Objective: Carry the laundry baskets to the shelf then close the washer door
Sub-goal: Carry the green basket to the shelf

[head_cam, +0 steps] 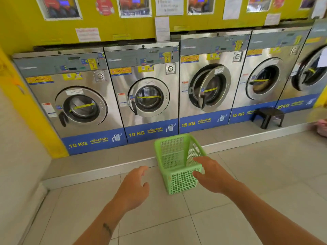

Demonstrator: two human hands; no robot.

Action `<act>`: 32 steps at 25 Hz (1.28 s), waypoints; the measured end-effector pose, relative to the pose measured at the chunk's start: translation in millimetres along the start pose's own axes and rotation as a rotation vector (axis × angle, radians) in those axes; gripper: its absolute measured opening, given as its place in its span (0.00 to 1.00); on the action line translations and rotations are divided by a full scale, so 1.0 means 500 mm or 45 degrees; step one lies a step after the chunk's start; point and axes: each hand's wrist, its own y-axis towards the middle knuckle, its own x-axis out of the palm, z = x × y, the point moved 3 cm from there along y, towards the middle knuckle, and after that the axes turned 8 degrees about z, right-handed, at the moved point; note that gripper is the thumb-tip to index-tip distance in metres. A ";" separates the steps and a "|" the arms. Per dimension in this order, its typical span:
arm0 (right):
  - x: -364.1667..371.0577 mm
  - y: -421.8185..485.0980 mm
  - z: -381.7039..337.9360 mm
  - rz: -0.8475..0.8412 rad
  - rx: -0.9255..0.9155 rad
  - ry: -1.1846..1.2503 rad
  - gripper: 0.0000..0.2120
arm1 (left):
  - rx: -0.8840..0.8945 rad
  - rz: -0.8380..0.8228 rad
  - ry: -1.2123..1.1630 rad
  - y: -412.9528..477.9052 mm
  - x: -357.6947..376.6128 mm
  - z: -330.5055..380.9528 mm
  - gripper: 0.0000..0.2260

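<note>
A green mesh laundry basket (177, 161) stands empty on the tiled floor, just in front of the step below the washers. My right hand (212, 175) reaches over its near right rim, fingers spread, holding nothing. My left hand (135, 186) hovers to the left of the basket, apart from it, fingers loosely open. Behind the basket, the third washer's round door (211, 88) stands ajar. The doors of the first two washers (83, 106) are closed.
A row of steel washers lines the yellow wall on a raised step (106, 167). A small dark stool (269, 117) sits on the step at the right. Something pink (322, 127) lies at the right edge. A yellow wall corner (26, 96) bounds the left side.
</note>
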 end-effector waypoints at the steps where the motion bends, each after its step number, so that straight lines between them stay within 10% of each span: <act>1: -0.011 0.043 0.029 -0.021 0.005 -0.015 0.27 | -0.024 0.002 0.011 0.044 0.025 0.014 0.24; 21: 0.165 0.904 0.485 -0.427 0.174 -0.511 0.37 | -0.055 -0.143 0.524 0.919 0.466 -0.145 0.35; 32: 0.551 1.103 0.811 -0.487 0.195 -0.515 0.47 | -0.445 -0.235 0.593 1.072 0.788 -0.427 0.35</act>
